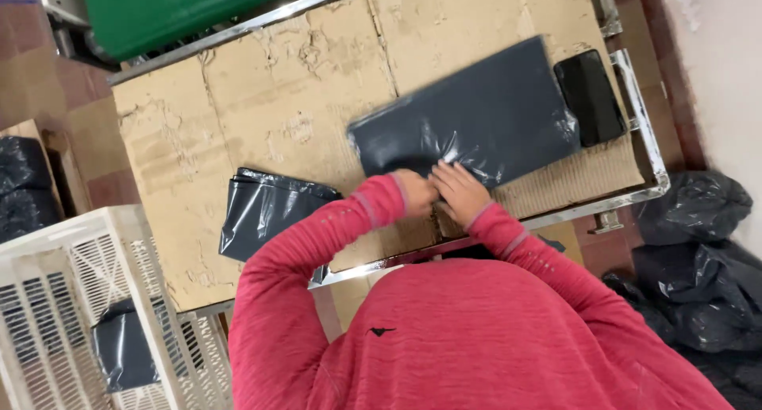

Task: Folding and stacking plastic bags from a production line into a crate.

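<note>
Both hands at near edge of grey mailer bag (476, 116) on cardboard-covered table (238, 108). Left hand (416, 192) clenched on the edge, right hand (460, 191) pinching it with fingers spread. Slick plastic may slip or crease; phone (590, 96) beside the bag could get nudged off.

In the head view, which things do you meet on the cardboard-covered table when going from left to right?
Stack of empty dark plastic bags → left hand → right hand at the edge of the filled dark grey mailer bag → black flat object.
</note>
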